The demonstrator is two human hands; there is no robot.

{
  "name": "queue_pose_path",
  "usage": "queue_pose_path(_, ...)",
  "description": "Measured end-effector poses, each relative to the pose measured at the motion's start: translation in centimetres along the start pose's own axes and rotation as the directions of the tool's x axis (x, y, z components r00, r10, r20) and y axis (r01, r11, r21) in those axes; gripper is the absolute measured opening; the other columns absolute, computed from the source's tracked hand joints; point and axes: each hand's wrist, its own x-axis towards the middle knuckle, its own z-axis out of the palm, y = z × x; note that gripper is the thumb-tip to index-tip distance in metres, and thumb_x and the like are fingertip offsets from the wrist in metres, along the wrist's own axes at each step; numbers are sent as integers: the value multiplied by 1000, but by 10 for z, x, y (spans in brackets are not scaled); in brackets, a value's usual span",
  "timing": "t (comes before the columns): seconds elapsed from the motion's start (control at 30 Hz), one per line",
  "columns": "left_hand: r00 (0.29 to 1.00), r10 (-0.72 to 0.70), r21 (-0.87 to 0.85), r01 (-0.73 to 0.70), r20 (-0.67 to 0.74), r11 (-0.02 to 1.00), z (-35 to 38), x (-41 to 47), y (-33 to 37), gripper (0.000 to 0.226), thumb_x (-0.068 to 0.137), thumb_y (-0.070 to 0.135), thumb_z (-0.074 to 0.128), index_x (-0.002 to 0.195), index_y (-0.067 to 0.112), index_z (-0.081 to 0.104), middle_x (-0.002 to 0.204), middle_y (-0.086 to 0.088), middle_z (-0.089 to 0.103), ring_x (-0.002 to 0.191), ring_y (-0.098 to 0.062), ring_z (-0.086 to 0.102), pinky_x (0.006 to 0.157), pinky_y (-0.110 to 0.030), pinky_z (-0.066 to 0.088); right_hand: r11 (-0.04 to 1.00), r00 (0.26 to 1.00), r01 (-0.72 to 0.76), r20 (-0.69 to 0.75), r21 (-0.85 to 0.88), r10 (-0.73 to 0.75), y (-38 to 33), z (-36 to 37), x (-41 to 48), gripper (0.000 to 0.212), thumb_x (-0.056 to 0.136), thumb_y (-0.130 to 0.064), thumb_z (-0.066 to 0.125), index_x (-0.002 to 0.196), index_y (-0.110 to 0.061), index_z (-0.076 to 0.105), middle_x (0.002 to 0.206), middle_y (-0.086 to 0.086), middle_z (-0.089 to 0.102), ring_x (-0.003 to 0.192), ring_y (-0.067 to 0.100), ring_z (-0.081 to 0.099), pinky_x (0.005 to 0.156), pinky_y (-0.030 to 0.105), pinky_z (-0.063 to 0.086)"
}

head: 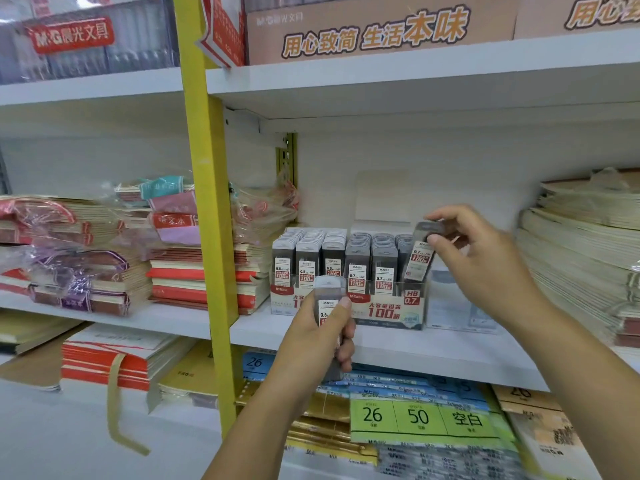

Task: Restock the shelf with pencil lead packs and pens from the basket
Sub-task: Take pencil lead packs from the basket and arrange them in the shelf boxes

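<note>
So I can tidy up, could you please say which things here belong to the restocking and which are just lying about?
Job: left hand gripping a grey 0.5 lead pack; right hand pinching a grey 0.7 lead pack; clear plastic display tray.
Lying about: red-and-cream notebook stacks; cream paper stacks; green label sheets.

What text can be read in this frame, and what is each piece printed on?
"M&G晨光文具": red sign, top left.
"用心致简 生活本味": tan box, top shelf.
"HB 0.7", "100": display tray.
"0.7", "100": tilted pack pinched by the right hand.
"0.5": upright pack gripped by the left hand.
"26", "50", "空白": green label.
Finer print on the packs: too blurred.
</note>
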Motion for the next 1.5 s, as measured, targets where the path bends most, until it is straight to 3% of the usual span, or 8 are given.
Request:
queue_pose_path(0.13,994,-74,-49,78,76,996,-2,2,0,20,76,21,53,90,30,64,70,-4,58,56,-17,54,56,-33,45,988,995,-24,96,-154,40,12,16,-3,27,91,-24,60,110,-41,51,101,-12,50,95,-2,47,73,14,32)
queue_pose_path(0.47,995,12,-65,-6,95,998,-2,-5,4,27,99,15,57,126,19,57,111,-5,76,101,-25,75,76,-29,61,848,999,42,32,-528,-30,20,21,-10,28,90,-29,63,116,-23,70,121,2,57,112,20,28,93,35,26)
queue_pose_path(0.53,994,15,-59,-9,107,998,-1,-8,7,28,99,16,58,127,20,56,112,-4,76,101,-24,75,76,-28,60,902,997,77,25,-425,-73,3,18,-14,28,91,-31,57,115,-23,70,115,-2,61,106,12,32,88,28,31)
queue_pose_path(0.6,993,26,-52,-19,117,998,2,-10,11,28,98,17,60,126,22,57,112,-4,77,101,-23,75,74,-27,60,999,994,-7,106,-52,12,-23,16,-18,26,89,-37,54,110,-31,68,98,-16,65,93,-2,44,76,13,39)
queue_pose_path(0.73,987,53,-45,-46,155,998,8,-13,16,30,97,22,64,126,27,59,115,-4,76,101,-24,75,72,-25,59,851,877,-341,462,399,135,-52,24,-29,30,88,-24,67,114,-37,63,89,-12,70,74,2,66,65,16,53)
queue_pose_path(1.0,997,-15,-54,19,77,998,6,-13,10,41,89,47,58,123,25,60,108,-5,78,95,-23,75,72,-29,59,801,934,-333,292,497,206,-45,22,-29,25,87,-10,68,99,-32,64,89,-4,74,79,15,69,62,20,51)
queue_pose_path(1.2,978,54,-19,-59,-200,998,-26,-12,8,23,107,26,42,117,16,60,97,-1,79,80,-19,76,64,-26,60,907,998,-66,40,415,54,-59,31,-17,26,90,-17,64,95,-41,56,89,-17,69,82,0,66,65,16,54)
queue_pose_path(1.5,931,116,58,-102,-346,993,-65,-12,9,20,106,30,44,106,28,63,86,-1,77,67,-14,72,60,-24,59,988,964,152,223,0,-149,-69,65,24,20,94,-26,58,107,-39,50,91,-15,63,77,0,58,63,21,45)
